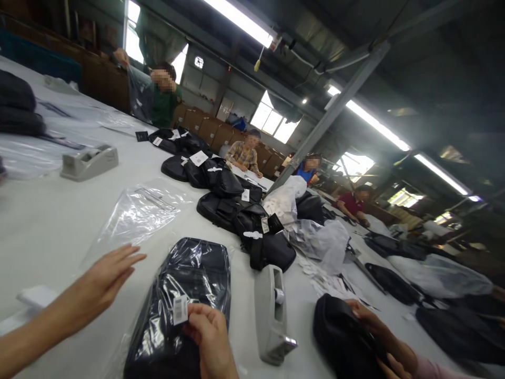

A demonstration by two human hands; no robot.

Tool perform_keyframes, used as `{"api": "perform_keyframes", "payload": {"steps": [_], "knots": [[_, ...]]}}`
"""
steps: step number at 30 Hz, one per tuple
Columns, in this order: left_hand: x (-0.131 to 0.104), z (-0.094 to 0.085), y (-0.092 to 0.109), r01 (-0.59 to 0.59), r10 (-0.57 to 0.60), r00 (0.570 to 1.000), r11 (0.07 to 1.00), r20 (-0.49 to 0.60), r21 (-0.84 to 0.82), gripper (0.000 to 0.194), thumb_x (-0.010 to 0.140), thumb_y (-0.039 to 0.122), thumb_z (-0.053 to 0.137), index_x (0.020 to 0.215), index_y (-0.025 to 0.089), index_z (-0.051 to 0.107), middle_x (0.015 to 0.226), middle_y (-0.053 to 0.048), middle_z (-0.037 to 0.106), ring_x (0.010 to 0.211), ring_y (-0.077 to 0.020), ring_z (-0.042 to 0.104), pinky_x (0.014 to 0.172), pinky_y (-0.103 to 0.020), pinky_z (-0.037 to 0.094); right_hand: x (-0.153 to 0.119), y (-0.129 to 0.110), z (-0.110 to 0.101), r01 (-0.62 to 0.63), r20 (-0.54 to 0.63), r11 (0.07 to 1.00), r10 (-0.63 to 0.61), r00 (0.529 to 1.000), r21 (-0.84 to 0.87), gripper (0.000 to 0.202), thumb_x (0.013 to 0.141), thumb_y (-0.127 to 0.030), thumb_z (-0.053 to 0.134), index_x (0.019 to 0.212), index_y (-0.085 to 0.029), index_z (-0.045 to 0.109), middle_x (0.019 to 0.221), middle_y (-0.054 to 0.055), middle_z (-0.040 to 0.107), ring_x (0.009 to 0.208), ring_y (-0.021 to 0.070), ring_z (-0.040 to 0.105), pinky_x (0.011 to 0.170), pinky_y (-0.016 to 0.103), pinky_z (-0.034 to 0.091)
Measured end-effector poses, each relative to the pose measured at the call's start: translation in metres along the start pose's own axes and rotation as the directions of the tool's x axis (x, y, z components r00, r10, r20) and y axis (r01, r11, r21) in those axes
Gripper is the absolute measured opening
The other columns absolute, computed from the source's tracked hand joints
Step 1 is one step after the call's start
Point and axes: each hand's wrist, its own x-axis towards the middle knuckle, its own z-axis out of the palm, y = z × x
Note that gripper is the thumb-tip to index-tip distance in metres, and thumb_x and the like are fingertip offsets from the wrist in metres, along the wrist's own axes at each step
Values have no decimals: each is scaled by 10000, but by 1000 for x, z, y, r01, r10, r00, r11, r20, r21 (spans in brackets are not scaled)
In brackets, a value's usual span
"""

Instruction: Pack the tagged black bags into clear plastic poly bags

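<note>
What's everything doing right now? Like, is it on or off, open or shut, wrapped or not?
Front black bag: covered in clear plastic
White label: pinched
Right hand: grip closed on the label
Left hand: open, fingers stretched
Loose plastic: spread on the table
Piled black bags: heaped, some tagged
Long ceiling lamp: on

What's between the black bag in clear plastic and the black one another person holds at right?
A grey tape dispenser stands on the white table between the plastic-covered bag and the other person's bag, as the head view shows.
</note>
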Motion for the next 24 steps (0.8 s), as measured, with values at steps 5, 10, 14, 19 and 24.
{"api": "perform_keyframes", "payload": {"steps": [5,10,14,19,24], "knots": [[-3,46,49,23,-10,994,992,105,-121,390,969,360,399,1274,262,621,1371,-60,612,1313,-250,520,1099,-408,448,2,-22,-5,-18,113,990,35,993,-142,208,700,-316,656,734,-135,752,668,30,681,663,135,576,668,242,425],[-9,58,49,58,-30,985,984,170,-166,403,972,374,381,1270,256,627,1367,-64,614,1334,-264,497,1115,-450,425,8,-38,-14,36,160,922,28,987,-384,181,730,-238,607,628,-149,727,511,-41,550,507,77,399,510,209,274],[-6,57,49,38,-7,980,988,200,-152,411,982,359,360,1293,247,605,1404,-80,577,1354,-260,472,1118,-465,416,16,-43,-17,21,181,901,64,981,-433,145,698,-191,600,592,-160,693,508,-59,507,502,70,355,472,202,223],[9,65,63,-31,55,982,990,179,-135,421,976,227,352,1345,245,554,1457,-65,525,1383,-209,430,1142,-405,393,27,-43,-26,28,174,863,70,982,-504,150,709,-214,604,582,-160,666,535,-51,510,526,77,385,497,202,263],[23,77,108,-203,216,954,976,206,-84,494,956,185,416,1427,326,467,1514,-4,457,1438,-273,335,1167,-540,315,57,-66,-50,164,95,785,-134,986,-598,194,778,-287,589,668,-149,670,594,-29,554,560,98,448,546,218,341]]}}
